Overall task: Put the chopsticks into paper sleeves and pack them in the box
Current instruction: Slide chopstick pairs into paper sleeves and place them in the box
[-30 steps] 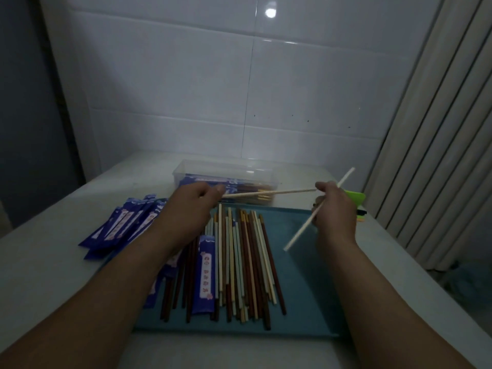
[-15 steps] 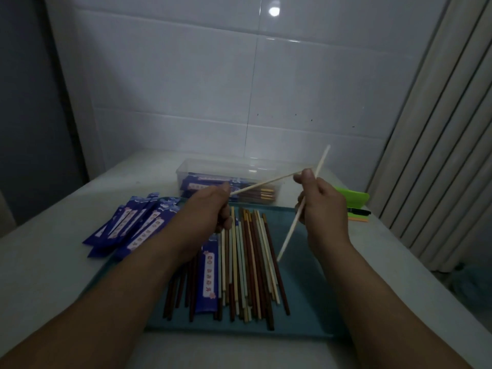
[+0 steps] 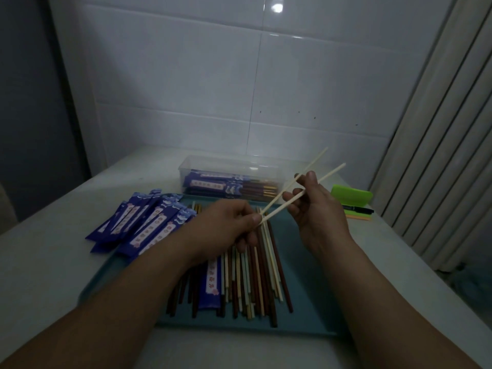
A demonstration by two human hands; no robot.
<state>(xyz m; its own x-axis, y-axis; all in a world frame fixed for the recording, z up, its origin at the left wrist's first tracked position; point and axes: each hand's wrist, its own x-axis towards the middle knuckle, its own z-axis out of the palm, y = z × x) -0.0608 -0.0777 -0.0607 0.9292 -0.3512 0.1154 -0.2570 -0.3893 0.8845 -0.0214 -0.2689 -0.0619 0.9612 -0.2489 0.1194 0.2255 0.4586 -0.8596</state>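
Two pale chopsticks point(image 3: 282, 199) slant up to the right above the tray, almost side by side. My left hand point(image 3: 229, 225) pinches their lower ends. My right hand point(image 3: 316, 209) holds them further up between thumb and fingers. Several loose chopsticks point(image 3: 255, 275), pale and brown, lie in a row on the teal tray point(image 3: 306, 302), with one blue paper sleeve point(image 3: 211, 283) among them. A pile of blue sleeves point(image 3: 143, 225) lies at the tray's left. The clear plastic box point(image 3: 231, 166) behind the tray holds sleeved chopsticks.
A green case point(image 3: 351, 195), a black pen point(image 3: 358, 209) and an orange strip lie right of the box. A tiled wall rises behind the white table point(image 3: 53, 262), and ribbed panels stand on the right.
The two pale chopsticks were crossed, one in each hand. They have swung together, and now both hands hold the pair nearly parallel. The view has tilted down slightly.
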